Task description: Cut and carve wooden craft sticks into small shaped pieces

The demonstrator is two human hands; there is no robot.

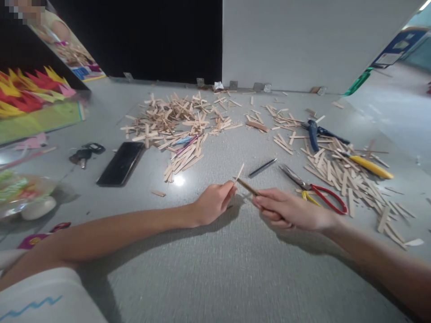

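Note:
My left hand (214, 204) is closed, pinching a thin wooden stick (239, 172) that points up from the fingertips. Wrapped around a narrow brownish flat tool (247, 185), my right hand (278, 207) is closed too. The tool's tip meets or nearly touches the stick; I cannot tell which. Whether it is a file or a blade does not show. Just beyond the hands lies a dark pen-like tool (262, 168). To the right of it are pliers or snips (305, 185) with red and yellow handles, their jaws towards the pen-like tool.
A large heap of wood pieces (178, 112) lies behind my left hand. More cut sticks (346, 175) spread at right, with blue-handled pliers (313, 134) and a yellow-handled cutter (370, 167). A phone (121, 164) and keys (85, 154) lie left. An upright board (303, 45) stands behind.

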